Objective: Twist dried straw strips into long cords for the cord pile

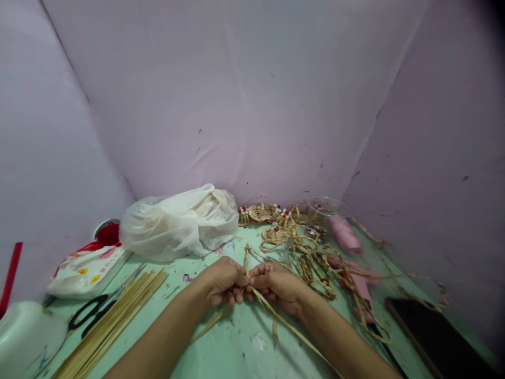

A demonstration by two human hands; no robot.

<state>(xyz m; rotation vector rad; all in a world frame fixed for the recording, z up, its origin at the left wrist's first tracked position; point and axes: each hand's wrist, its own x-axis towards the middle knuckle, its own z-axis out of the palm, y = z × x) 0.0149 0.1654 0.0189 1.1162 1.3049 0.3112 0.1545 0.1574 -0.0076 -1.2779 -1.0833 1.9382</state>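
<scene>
My left hand (pixel 225 280) and my right hand (pixel 275 284) meet over the middle of the table, fingers pinched together on a braid (pixel 247 258) of straw-coloured fibre. The finished braid runs up and away from my fingertips, bending right toward a tangled heap of braided cord (pixel 311 263). Loose flat strands (pixel 290 327) trail from below my hands toward me, some to the left and some to the right. My fingers hide the exact spot where the strands cross.
On the left lie flat straw strips (pixel 114 326), black-handled scissors (pixel 92 310), a tissue pack (pixel 89 268) and a white container (pixel 29 337). A plastic bag (pixel 181 223) stands behind. To the right are a pink thread spool (pixel 346 234), a pink glue gun (pixel 361 287) and a dark phone (pixel 437 337).
</scene>
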